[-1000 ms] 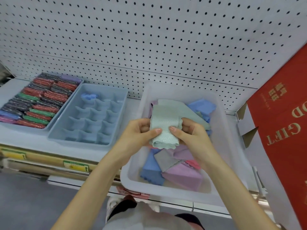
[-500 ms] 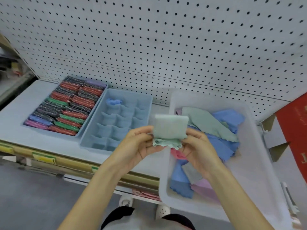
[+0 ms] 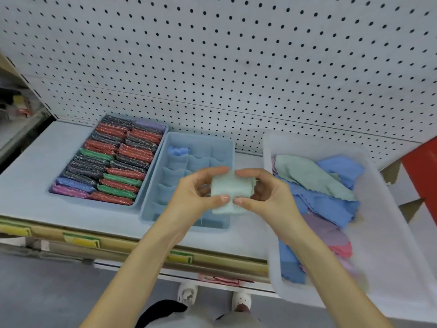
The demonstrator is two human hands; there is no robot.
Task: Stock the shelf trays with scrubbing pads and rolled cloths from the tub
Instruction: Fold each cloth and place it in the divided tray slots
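Observation:
My left hand (image 3: 201, 190) and my right hand (image 3: 264, 192) both pinch a folded pale green cloth (image 3: 228, 192), held above the blue divided tray (image 3: 201, 138). That tray holds one rolled blue cloth (image 3: 177, 150) in its far left cell; the hands hide its near cells. Left of it, a second tray (image 3: 165, 129) is packed with scrubbing pads (image 3: 111, 162) in red, green, dark, blue and purple. The clear tub (image 3: 390, 221) at right holds several loose cloths (image 3: 314, 178), green, blue, purple and pink.
A white pegboard wall (image 3: 236, 55) rises behind the shelf (image 3: 28, 166). Price tags (image 3: 81, 240) run along the shelf's front edge. A red box (image 3: 423, 162) with cardboard flaps stands at far right. My shoes (image 3: 241, 301) show on the grey floor below.
The cloth has come out of the tub and moved left over the divided tray, folded smaller between both hands. The view has shifted left, so the tub sits further right.

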